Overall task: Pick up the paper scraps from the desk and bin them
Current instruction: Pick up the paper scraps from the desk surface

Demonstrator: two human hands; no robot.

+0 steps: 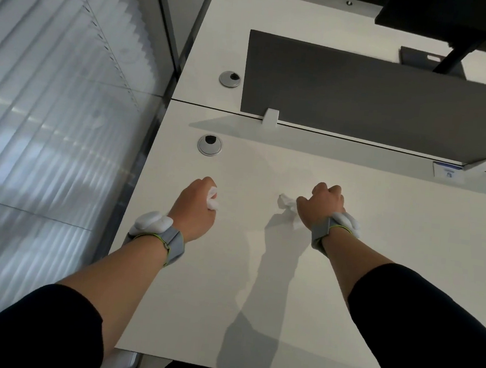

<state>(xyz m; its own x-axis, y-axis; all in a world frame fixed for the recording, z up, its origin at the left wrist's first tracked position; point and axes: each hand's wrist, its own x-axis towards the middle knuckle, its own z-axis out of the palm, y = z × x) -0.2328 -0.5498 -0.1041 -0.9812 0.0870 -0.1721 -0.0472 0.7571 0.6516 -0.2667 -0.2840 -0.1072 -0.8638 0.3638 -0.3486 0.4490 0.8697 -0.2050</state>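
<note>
My left hand (195,206) is closed into a fist over the white desk (255,289), with a crumpled white paper scrap (212,199) showing between its fingers. My right hand (321,203) is also closed, and a second crumpled paper scrap (286,201) sticks out at its left side, by the thumb. Both wrists wear grey bands. No bin is in view.
A dark grey divider panel (377,101) stands across the back of the desk. Two round cable grommets (209,145) (230,78) sit at the left. A small blue-and-white label (448,171) lies at the right. A glass wall with blinds (50,106) borders the desk's left edge.
</note>
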